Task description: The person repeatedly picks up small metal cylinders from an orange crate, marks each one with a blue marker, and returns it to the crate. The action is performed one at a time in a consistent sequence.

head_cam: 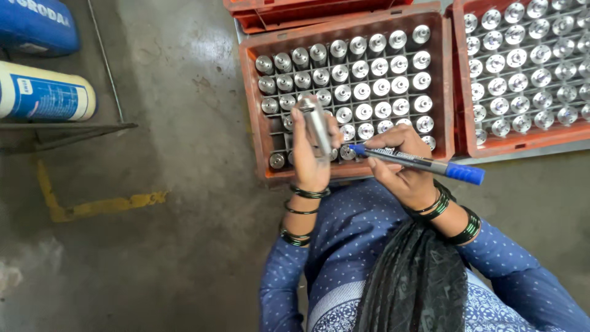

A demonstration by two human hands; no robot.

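You look to be marking: your left hand (310,154) has its fingers wrapped around a metal cylinder (318,125), upright above the near edge of the red crate (253,74), while your right hand (402,163) pinches the blue marker (418,163), tip just right of it, needing steady contact.

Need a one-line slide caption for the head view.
Left hand holds a metal cylinder while right hand brings a blue marker to it, above an orange crate of cylinders.

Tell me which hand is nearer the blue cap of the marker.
Right. The right hand grips the marker just beside its blue cap; the left hand holds a metal cylinder beyond the marker's tip, farther away.
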